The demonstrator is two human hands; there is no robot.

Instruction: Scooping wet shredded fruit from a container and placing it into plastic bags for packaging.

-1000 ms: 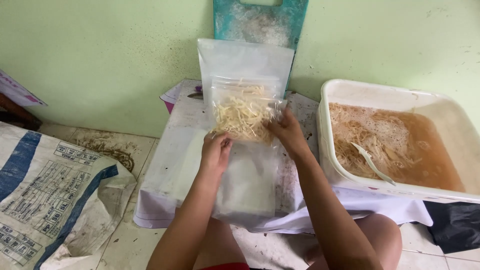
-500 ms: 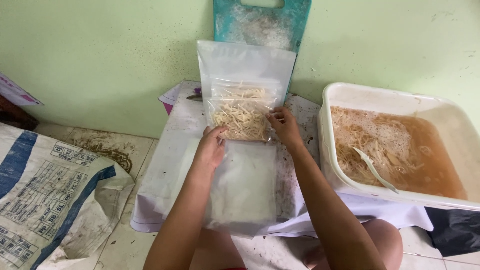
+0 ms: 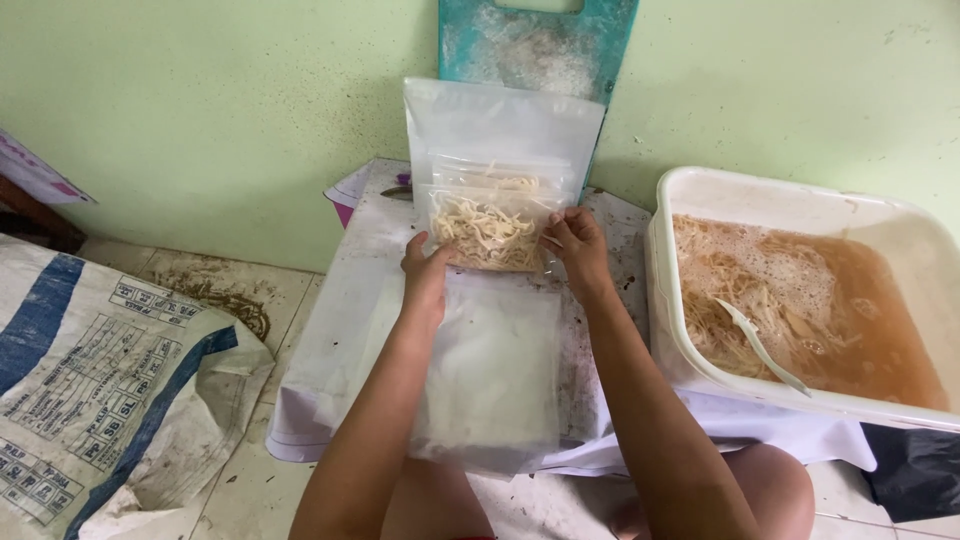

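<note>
Pale green wall (image 3: 200,110) rises behind a low table (image 3: 330,350) covered in white sheeting. A teal cutting board (image 3: 540,45) leans upright against that wall, dusted with white.

I hold a clear plastic bag (image 3: 500,130) upright at the far edge of the table, just in front of the board. My left hand (image 3: 428,272) closes its grip on the bag's lower left corner, thumb in front. My right hand (image 3: 575,245) pinches the lower right side, fingers curled against the plastic. The bag's lower part is filled with pale noodle strands (image 3: 485,232); its upper part is empty and stands tall.

Between my forearms, flat on the table, lies a stack of empty clear bags (image 3: 495,370), reaching from my hands towards my knees.

To my right, touching the table's edge, sits a white plastic tub (image 3: 690,190) holding brownish, foamy liquid and more strands. A white spoon (image 3: 760,345) lies in it, handle pointing to the near right.

On the floor to my left lies a woven sack (image 3: 90,370), white with blue stripes and print. A dark piece of plastic (image 3: 915,470) shows at the lower right.
</note>
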